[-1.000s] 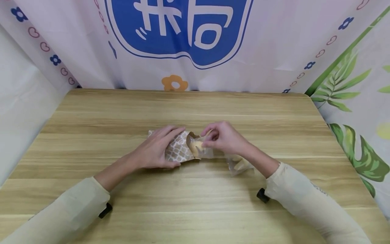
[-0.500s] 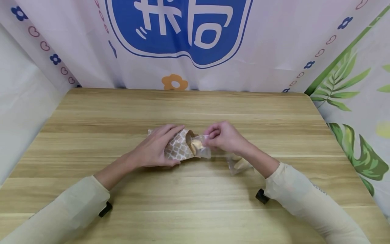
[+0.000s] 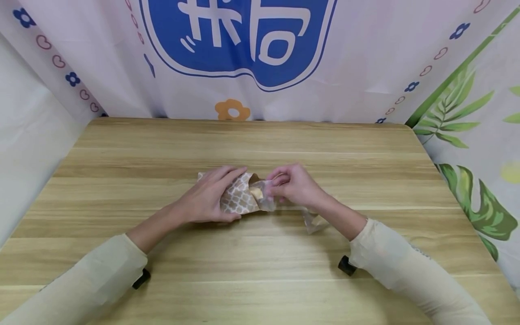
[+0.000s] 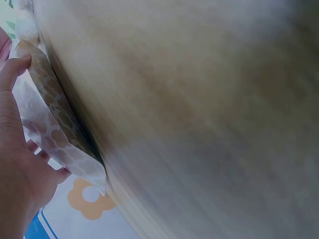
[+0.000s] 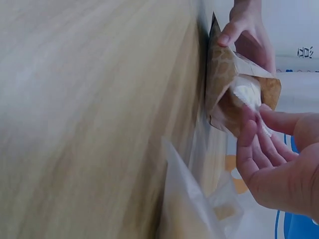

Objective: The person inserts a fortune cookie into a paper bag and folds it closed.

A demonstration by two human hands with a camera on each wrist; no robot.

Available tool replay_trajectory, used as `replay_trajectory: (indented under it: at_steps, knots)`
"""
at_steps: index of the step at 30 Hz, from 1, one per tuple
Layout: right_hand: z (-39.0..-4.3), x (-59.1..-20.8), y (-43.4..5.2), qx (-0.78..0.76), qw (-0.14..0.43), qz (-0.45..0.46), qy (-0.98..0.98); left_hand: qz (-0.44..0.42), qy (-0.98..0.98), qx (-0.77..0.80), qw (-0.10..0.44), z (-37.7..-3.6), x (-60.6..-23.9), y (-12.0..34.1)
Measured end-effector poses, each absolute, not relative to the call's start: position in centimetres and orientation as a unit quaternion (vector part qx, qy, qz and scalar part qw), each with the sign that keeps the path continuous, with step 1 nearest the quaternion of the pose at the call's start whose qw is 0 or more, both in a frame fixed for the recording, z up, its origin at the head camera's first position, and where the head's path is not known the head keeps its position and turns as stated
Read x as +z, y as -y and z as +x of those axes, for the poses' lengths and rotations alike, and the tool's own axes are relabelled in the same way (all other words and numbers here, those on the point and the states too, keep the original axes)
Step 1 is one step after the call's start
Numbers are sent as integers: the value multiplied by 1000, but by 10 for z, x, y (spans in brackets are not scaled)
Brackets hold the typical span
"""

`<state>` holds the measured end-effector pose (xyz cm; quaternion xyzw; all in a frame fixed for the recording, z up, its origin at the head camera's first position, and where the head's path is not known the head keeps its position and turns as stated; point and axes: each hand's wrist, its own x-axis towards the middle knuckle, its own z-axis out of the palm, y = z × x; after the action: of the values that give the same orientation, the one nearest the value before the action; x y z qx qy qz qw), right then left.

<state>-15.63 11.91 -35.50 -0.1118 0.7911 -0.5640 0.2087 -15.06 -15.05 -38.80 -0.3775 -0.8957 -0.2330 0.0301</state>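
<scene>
A brown paper bag point(image 3: 239, 196) with a white lattice print lies on its side on the table, its mouth facing right. My left hand point(image 3: 211, 196) grips it from above, thumb on the near side and fingers over the far side. At the mouth, my right hand point(image 3: 294, 183) pinches the edge of a clear plastic packet point(image 3: 266, 198) with pale yellow food inside. Part of this packet is inside the paper bag and hidden. In the right wrist view, thumb and fingers of the right hand point(image 5: 279, 159) meet on the packet's crimped edge point(image 5: 247, 94).
Below the right forearm, a second clear packet point(image 3: 314, 222) with pale yellow contents lies on the wooden table point(image 3: 260, 271). A printed cloth point(image 3: 357, 81) hangs behind the table's far edge. Each sleeve has a small black device point(image 3: 346, 266) at the cuff.
My right hand has moved slightly left, and the packet it pinches sits deeper in the paper bag. The left hand keeps its grip on the bag in place.
</scene>
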Motion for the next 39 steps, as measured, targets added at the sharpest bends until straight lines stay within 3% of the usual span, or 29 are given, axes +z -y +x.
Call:
replay_trajectory:
  at_steps: [20,29,39]
  knots:
    - [-149,-363,-95,-604,165,-66,-777,-380,894,-235,30,-150,-389,147]
    - [-147,-362,-93,-606,199,-36,-769,-381,893,-237,40,-151,-389,147]
    - [-147,-367,-91,-610,199,-57,-765,-385,892,-235,39,-151,-389,144]
